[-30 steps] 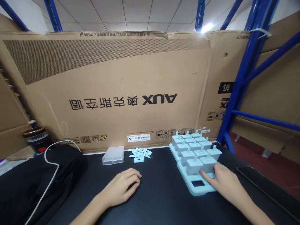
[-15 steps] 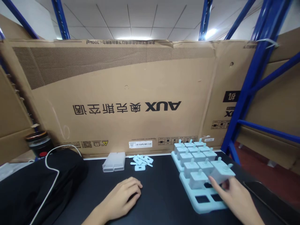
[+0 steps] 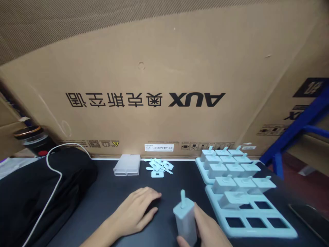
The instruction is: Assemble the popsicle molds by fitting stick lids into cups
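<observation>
My right hand [image 3: 209,226] is wrapped around a popsicle mould [image 3: 187,223], a frosted body with a light blue lid and an upright stick handle. The mould is held nearly upright over the black table, left of the light blue tray [image 3: 262,234]. My left hand [image 3: 136,211] lies on the table with its fingers loosely bent and thumb apart, holding nothing. In the front tray, several capped moulds [image 3: 245,185] stand in the rear slots, and the nearer slots are bare. Another light blue tray [image 3: 202,171] behind it carries more capped moulds.
Light blue lids and sticks [image 3: 159,166] lie piled near the back edge, beside a translucent box [image 3: 127,164]. A black cloth [image 3: 74,178] with a white cable [image 3: 60,175] and a jar [image 3: 36,140] are at left. A dark flat object [image 3: 308,216] lies at right, cardboard [image 3: 144,79] behind.
My right hand has carried the mould leftward from the front tray to the space near my left hand. The view has tilted down. My left hand stays on the table.
</observation>
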Demonstrator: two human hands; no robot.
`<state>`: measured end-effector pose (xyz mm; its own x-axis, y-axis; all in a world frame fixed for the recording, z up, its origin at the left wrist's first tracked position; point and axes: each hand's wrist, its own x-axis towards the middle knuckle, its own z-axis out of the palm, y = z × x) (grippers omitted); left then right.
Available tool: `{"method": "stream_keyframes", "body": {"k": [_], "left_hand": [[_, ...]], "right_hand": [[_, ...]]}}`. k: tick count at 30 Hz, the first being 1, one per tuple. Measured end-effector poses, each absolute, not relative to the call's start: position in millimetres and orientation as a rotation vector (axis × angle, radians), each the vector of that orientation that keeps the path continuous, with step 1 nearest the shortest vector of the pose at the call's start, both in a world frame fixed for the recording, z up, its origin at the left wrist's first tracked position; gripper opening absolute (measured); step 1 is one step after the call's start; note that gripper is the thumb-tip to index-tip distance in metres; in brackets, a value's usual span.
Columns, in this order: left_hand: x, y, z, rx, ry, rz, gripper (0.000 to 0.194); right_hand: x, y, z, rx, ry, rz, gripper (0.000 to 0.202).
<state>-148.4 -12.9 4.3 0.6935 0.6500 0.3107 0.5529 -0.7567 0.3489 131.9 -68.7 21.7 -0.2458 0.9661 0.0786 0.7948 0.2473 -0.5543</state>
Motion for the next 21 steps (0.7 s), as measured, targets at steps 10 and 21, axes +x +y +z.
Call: {"method": "stream_keyframes", "body": {"k": [10, 21], "left_hand": [[-141, -16, 3, 2.721, 1.096, 0.474, 0.053], [-141, -3, 0, 2.526, 1.035, 0.547, 0.02]], "right_hand": [[108, -37, -2, -1.577, -2.355, 0.719, 0.082], [121, -37, -4, -1.372, -2.347, 0.344, 0.052]]}}
